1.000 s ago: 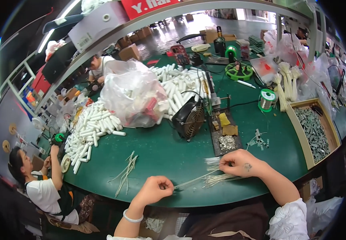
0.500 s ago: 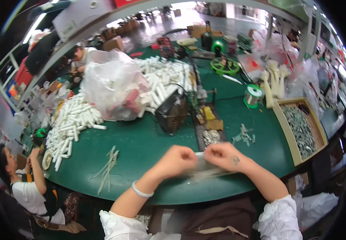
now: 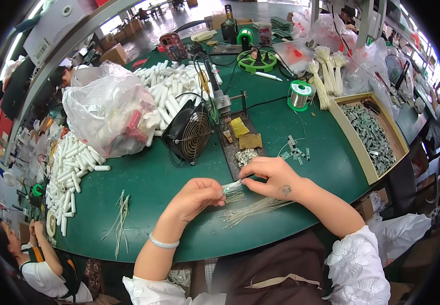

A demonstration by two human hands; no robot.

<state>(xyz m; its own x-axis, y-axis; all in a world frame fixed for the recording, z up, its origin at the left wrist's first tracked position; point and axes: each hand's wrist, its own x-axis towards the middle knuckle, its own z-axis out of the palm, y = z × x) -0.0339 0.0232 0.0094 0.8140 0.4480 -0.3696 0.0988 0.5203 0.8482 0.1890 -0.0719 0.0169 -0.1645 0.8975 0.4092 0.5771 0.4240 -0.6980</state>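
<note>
In front of me, my left hand (image 3: pixel 199 197) is closed in a pinch on the left end of a small pale piece with a green part (image 3: pixel 232 187), which looks like a circuit board with clear or white material on it. The fingertips of my right hand (image 3: pixel 272 178) pinch its other end. Fingers partly cover the piece. Just below my hands a bundle of thin pale wires (image 3: pixel 255 210) lies on the green table (image 3: pixel 169 170). Several small green circuit boards (image 3: pixel 295 152) lie loose beyond my right hand.
A black fan (image 3: pixel 192 133), a soldering stand with yellow sponges (image 3: pixel 239 127) and a solder spool (image 3: pixel 300 95) stand ahead. White tubes (image 3: pixel 70 168) and a plastic bag (image 3: pixel 105 109) fill the left. A box of boards (image 3: pixel 370 137) sits right; a co-worker (image 3: pixel 32 259) sits at left.
The view has shifted, so the table's things sit further left and higher. My hands have come a little apart, and the piece between them shows more clearly.
</note>
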